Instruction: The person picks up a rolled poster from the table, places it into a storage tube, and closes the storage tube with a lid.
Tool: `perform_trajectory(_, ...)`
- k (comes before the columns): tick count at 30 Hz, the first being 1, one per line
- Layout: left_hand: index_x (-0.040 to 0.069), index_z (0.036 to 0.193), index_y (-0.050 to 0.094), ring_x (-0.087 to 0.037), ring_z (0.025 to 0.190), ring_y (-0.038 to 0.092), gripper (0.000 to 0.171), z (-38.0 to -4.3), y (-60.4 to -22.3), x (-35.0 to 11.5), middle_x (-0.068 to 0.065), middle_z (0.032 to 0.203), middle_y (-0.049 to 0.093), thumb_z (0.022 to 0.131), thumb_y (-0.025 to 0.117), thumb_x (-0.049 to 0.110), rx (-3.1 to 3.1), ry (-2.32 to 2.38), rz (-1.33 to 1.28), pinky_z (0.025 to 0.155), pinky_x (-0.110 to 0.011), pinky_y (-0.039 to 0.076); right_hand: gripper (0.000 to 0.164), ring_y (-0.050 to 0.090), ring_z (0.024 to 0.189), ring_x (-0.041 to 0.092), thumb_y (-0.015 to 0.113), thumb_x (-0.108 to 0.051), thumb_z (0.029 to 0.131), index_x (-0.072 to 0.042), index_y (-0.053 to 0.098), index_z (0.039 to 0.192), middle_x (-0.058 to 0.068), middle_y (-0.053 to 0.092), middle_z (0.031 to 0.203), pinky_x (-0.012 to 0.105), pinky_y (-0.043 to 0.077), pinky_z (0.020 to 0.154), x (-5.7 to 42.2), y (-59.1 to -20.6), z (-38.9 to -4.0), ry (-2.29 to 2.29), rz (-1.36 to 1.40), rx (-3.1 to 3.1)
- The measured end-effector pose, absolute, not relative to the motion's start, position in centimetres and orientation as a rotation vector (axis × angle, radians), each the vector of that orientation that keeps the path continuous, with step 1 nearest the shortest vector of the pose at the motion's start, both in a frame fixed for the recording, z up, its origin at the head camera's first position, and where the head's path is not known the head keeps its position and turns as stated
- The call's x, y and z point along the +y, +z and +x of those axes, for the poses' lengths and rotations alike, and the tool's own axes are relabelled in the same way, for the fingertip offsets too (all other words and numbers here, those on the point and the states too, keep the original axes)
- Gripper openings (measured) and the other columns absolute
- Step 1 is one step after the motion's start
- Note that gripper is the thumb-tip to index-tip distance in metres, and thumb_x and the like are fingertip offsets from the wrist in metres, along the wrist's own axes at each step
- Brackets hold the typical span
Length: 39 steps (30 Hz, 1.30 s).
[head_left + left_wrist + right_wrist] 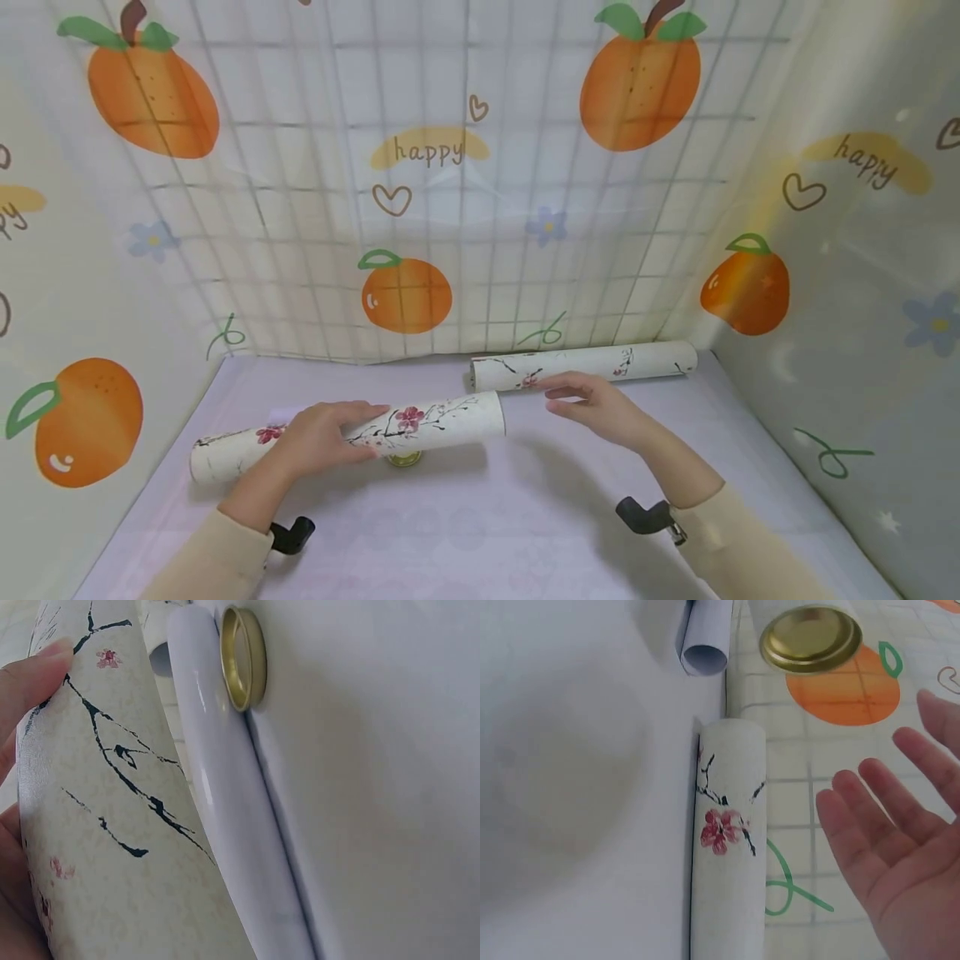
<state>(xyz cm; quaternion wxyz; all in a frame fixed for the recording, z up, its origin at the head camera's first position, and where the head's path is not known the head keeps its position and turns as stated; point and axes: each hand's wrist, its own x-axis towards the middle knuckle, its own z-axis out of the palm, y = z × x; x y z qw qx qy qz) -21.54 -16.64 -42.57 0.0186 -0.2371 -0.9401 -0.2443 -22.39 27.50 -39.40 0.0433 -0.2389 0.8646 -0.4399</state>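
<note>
My left hand grips the middle of a white roll of wallpaper with pink blossoms and black branches. The roll lies slantwise across the front of the table, and its branch pattern fills much of the left wrist view. A round gold lid peeks out below this roll and looks like a hollow ring in the left wrist view. My right hand, its fingers spread and holding nothing, hovers in front of a second blossom-patterned wallpaper roll. In the right wrist view a gap shows between palm and roll.
A plain white roll lies beyond the patterned one in the right wrist view. The pale tabletop meets a hanging curtain printed with oranges at the back and sides. The second roll lies close to the back curtain.
</note>
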Motion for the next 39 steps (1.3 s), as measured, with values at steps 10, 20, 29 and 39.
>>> perform_trajectory(10, 0.035, 0.138, 0.061, -0.03, 0.129, 0.056, 0.065, -23.0, -41.6, -17.3, -0.004, 0.138, 0.062, 0.078, 0.085, 0.041, -2.921, -0.707, -0.75, 0.105, -0.054, 0.044, 0.037, 0.062, 0.117, 0.032, 0.067, -0.021, 0.098, -0.006, 0.064, 0.131, 0.014, 0.063, 0.131, 0.047, 0.054, 0.095, 29.0, -38.7, -23.0, -1.265, -0.648, 2.766)
perform_trajectory(20, 0.034, 0.139, 0.061, -0.028, 0.129, 0.056, 0.064, -25.2, -40.9, -18.2, 0.003, 0.138, 0.062, 0.079, 0.085, 0.04, -2.951, -0.752, -0.726, 0.105, -0.053, 0.045, 0.035, 0.06, 0.119, 0.036, 0.067, -0.015, 0.098, -0.001, 0.064, 0.13, 0.017, 0.062, 0.132, 0.048, 0.054, 0.095, 30.7, -39.1, -24.2, -1.285, -0.609, 2.81)
perform_trajectory(29, 0.038, 0.141, 0.058, -0.032, 0.133, 0.051, 0.068, -27.5, -40.8, -18.9, 0.0, 0.143, 0.057, 0.079, 0.084, 0.043, -3.018, -0.757, -0.672, 0.107, -0.056, 0.042, 0.036, 0.06, 0.118, 0.037, 0.068, -0.015, 0.097, 0.0, 0.064, 0.129, 0.02, 0.062, 0.131, 0.051, 0.054, 0.094, 30.9, -38.7, -24.7, -1.232, -0.604, 2.858)
perform_trajectory(39, 0.037, 0.145, 0.053, -0.032, 0.137, 0.047, 0.069, -29.9, -40.8, -19.1, 0.001, 0.148, 0.053, 0.083, 0.083, 0.035, -3.081, -0.823, -0.654, 0.109, -0.055, 0.041, 0.04, 0.058, 0.12, 0.039, 0.068, -0.021, 0.098, -0.001, 0.063, 0.131, 0.02, 0.062, 0.132, 0.052, 0.053, 0.096, 31.3, -39.1, -26.5, -1.103, -0.582, 2.901)
